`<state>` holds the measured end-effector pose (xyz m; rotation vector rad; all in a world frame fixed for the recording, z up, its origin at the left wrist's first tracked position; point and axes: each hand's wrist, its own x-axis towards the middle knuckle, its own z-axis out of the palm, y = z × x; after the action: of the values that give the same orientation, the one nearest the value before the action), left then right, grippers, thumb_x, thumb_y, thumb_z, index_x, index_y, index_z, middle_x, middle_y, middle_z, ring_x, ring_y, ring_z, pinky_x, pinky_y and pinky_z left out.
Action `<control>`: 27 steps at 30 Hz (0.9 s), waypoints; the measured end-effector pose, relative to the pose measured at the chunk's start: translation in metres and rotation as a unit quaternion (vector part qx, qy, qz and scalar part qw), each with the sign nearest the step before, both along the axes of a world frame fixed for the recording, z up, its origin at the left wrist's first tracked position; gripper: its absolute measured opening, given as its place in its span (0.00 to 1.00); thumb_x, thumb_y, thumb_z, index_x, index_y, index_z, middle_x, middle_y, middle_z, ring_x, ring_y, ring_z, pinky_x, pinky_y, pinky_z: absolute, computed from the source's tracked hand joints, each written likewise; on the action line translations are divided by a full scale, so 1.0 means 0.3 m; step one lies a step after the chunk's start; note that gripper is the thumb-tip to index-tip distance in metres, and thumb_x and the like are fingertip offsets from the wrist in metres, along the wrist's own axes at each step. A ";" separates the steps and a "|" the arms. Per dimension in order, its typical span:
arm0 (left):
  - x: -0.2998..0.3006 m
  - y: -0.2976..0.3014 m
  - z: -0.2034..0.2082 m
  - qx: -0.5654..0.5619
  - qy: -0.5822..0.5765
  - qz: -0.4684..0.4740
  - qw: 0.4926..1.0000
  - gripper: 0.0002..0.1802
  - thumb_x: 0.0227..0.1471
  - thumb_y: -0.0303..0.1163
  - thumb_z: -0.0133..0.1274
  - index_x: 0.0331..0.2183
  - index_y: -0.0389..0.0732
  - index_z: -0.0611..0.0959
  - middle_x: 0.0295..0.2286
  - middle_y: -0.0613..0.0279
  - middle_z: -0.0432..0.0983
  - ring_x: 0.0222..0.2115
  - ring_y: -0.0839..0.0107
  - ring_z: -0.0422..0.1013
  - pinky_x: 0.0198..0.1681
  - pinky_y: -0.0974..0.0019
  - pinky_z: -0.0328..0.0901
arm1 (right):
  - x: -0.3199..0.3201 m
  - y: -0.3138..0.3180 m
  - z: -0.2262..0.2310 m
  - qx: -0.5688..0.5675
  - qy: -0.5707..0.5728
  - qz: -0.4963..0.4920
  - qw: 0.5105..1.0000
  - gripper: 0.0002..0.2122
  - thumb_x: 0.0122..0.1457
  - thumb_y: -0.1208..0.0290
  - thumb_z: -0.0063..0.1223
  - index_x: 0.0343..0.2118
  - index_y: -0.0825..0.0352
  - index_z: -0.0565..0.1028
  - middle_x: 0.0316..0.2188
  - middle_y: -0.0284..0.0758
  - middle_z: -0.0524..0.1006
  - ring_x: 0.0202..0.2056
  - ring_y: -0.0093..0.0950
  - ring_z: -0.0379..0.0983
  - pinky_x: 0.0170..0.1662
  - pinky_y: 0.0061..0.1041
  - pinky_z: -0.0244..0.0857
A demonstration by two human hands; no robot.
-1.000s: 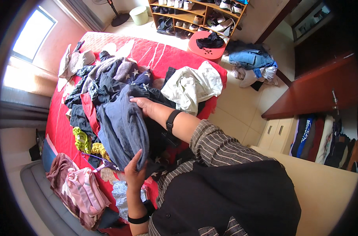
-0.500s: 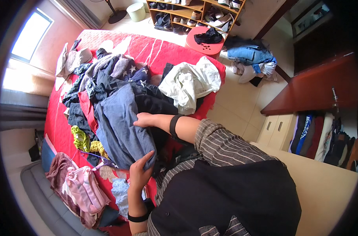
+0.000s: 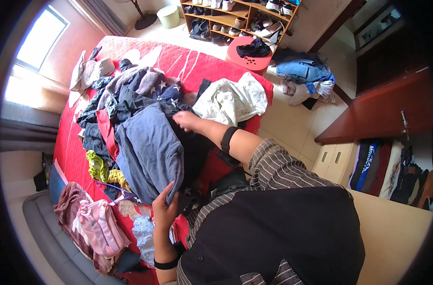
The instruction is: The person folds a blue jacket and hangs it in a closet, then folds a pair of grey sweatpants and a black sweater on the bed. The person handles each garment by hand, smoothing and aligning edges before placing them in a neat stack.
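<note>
Blue-grey garment (image 3: 150, 149): spread loosely across the clothes pile (image 3: 131, 100) on the red bed cover (image 3: 204, 71); its lower edge is reached by one hand, its upper side is neared by the other.
Left hand (image 3: 164, 204): placed at the garment's lower corner; the cloth appears to be pinched there between thumb and fingers.
Right hand (image 3: 184, 121): held just beside the garment's upper edge, over dark clothes (image 3: 195, 147); the fingers are curled; whether any cloth is gripped cannot be told.
Done: the blue-grey garment is laid broadly flat, as far as can be judged; no neat fold is seen in it.
Left: the pile is judged to be largely unsorted; star-print cloth (image 3: 169, 91), red cloth (image 3: 107, 133) and yellow-green cloth (image 3: 97, 167) are left crumpled around the garment; a white garment (image 3: 233, 102) is bunched near the bed's far edge.
Floor heap (image 3: 297, 71): left rumpled beside the red stool (image 3: 247, 59).
</note>
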<state>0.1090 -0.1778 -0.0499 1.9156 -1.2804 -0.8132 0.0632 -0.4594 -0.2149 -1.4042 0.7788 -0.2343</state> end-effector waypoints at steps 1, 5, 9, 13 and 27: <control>0.001 -0.001 0.002 -0.002 0.009 0.009 1.000 0.17 0.45 0.25 0.51 0.41 0.37 0.75 0.30 0.52 0.75 0.33 0.71 0.71 0.37 0.71 0.63 | -0.018 0.018 0.003 -0.006 0.085 0.068 0.994 0.13 0.54 0.61 0.40 0.30 0.63 0.75 0.22 0.29 0.71 0.21 0.22 0.67 0.23 0.22 0.62; 0.002 0.000 0.012 0.006 0.004 0.015 1.000 0.17 0.45 0.25 0.51 0.42 0.37 0.74 0.29 0.55 0.75 0.31 0.75 0.70 0.37 0.73 0.62 | -0.086 0.155 0.027 0.304 0.116 0.173 0.930 0.16 0.54 0.54 0.39 0.29 0.61 0.73 0.25 0.29 0.74 0.31 0.28 0.72 0.31 0.28 0.64; -0.005 -0.006 0.011 0.007 0.013 0.011 1.000 0.17 0.45 0.24 0.51 0.41 0.37 0.75 0.29 0.54 0.75 0.31 0.75 0.70 0.37 0.72 0.62 | -0.090 0.210 0.051 0.366 0.043 0.064 0.928 0.19 0.55 0.47 0.36 0.33 0.58 0.71 0.28 0.29 0.73 0.30 0.23 0.67 0.38 0.28 0.59; -0.012 -0.009 0.005 -0.010 0.000 -0.005 1.000 0.17 0.45 0.24 0.51 0.41 0.37 0.75 0.30 0.52 0.75 0.32 0.72 0.71 0.36 0.71 0.63 | -0.072 0.196 0.045 0.329 0.001 0.013 0.944 0.14 0.54 0.50 0.42 0.31 0.54 0.70 0.24 0.25 0.69 0.27 0.20 0.63 0.35 0.25 0.56; 0.002 -0.009 -0.005 -0.041 -0.038 -0.034 0.998 0.16 0.43 0.28 0.53 0.39 0.40 0.76 0.27 0.49 0.74 0.28 0.61 0.73 0.32 0.68 0.64 | -0.034 0.061 0.103 -0.066 -0.257 -0.147 0.953 0.08 0.52 0.70 0.44 0.30 0.67 0.73 0.25 0.26 0.70 0.30 0.15 0.63 0.37 0.16 0.57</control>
<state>0.1097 -0.1804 -0.0513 1.8627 -1.4097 -0.7174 0.0530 -0.4411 -0.1841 -1.2656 0.5373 -0.8612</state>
